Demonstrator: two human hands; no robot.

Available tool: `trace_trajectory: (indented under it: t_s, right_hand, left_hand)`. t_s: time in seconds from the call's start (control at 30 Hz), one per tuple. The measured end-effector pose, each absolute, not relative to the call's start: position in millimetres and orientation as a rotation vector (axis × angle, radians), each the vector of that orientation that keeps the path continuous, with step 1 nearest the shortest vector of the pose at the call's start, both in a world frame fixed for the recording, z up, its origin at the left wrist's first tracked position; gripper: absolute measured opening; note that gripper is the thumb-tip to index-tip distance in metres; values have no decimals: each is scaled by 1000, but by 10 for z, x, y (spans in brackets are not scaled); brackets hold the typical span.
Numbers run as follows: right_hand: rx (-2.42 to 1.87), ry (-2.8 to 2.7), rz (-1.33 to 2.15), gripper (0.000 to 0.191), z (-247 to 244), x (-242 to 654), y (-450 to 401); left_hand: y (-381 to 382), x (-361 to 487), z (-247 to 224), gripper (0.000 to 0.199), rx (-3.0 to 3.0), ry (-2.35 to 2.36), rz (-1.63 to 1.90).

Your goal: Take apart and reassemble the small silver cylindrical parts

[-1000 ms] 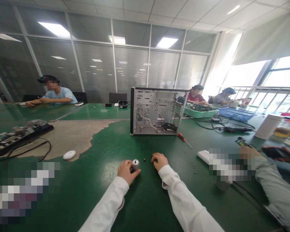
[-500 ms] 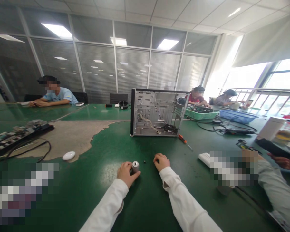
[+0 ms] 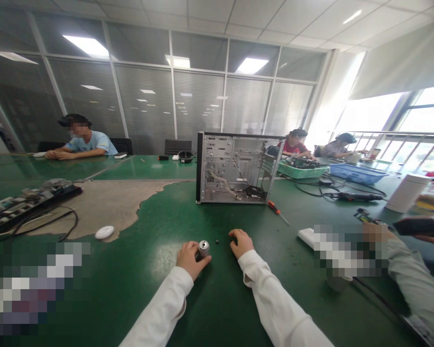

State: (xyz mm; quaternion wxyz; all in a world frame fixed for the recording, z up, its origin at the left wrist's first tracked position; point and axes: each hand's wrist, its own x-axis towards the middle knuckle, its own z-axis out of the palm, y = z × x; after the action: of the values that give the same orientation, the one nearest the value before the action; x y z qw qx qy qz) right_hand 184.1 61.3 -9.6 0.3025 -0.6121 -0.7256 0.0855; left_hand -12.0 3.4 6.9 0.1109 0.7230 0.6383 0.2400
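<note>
My left hand [image 3: 188, 260] is closed around a small silver metal cylinder [image 3: 204, 248] that stands upright on the green table [image 3: 217, 299]. Dark holes show in the cylinder's top; its lower side is partly hidden by my fingers. A tiny black part [image 3: 217, 241] lies on the table between my hands, just right of the cylinder. To the right of that part, my right hand [image 3: 241, 243] rests on the tabletop, its fingers loosely bent and apart, with nothing seen in them.
An opened computer case [image 3: 235, 168] stands beyond my hands, with an orange-handled screwdriver [image 3: 274, 207] beside it. Left are a white disc [image 3: 104, 232] and a long board of electronics [image 3: 29, 205]. A co-worker's sleeve [image 3: 412, 270] and a white power strip [image 3: 306, 236] are at right.
The fingers of my right hand have loosened slightly. My left hand stays on the cylinder. At the far right, another person's hand has shifted the dark object it holds.
</note>
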Motion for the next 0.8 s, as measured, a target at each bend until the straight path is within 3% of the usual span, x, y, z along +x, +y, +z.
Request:
trace_trajectory:
  t_s: [0.2,0.37,0.8]
  right_hand:
    - [-1019,-2065,289,45,156,1539,203]
    - [-905,-2138,379,62,113,1257,-27]
    - [-1087,-2062,418,47,-15,1279,47]
  left_hand:
    - [32,-126,10,41,2184,1844,691]
    - [21,-124,-18,39,2219,1807,686]
    - [-34,-106,81,28,2213,1788,658]
